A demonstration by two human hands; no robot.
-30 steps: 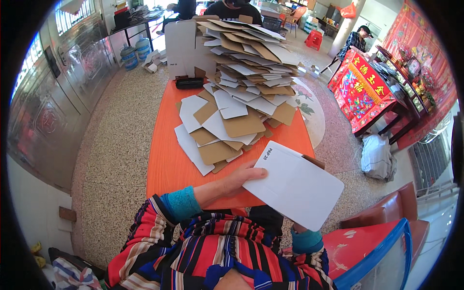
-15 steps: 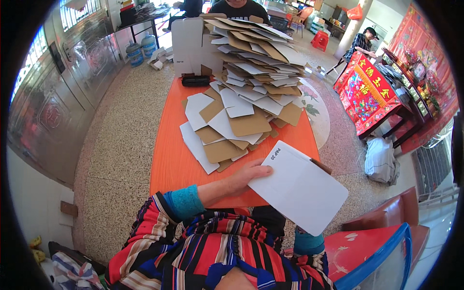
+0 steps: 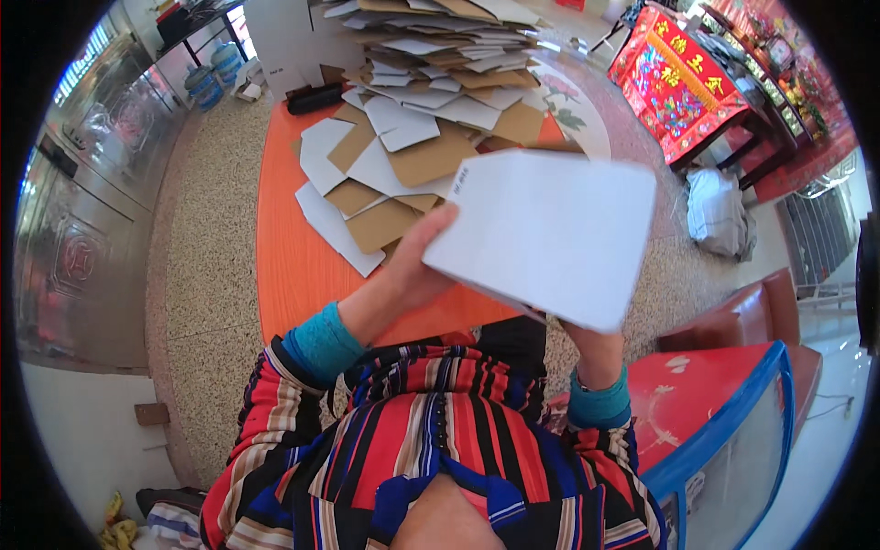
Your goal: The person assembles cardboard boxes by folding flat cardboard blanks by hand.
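A white cardboard carton [image 3: 545, 238] is held up in front of me, tilted over the near right end of the orange table [image 3: 289, 266]. My left hand [image 3: 417, 261] is closed on its left edge, with the thumb along the side. At the lower right corner, my right hand [image 3: 591, 348] reaches up behind the carton, which hides its fingers. Just beyond is a tall, untidy pile of flattened white and brown cartons [image 3: 435, 151], partly covered by the one I hold.
At the table's far left, a black case [image 3: 314, 98] lies before an upright white cardboard panel [image 3: 293, 50]. A red chair seat [image 3: 655, 394] and a blue-framed clear panel [image 3: 733, 458] stand close on my right. Water bottles [image 3: 203, 89] stand on the floor at the left.
The carton has been lifted and turned, and now appears farther up the view. My right hand has come into sight at its lower edge. The view has tipped down toward me.
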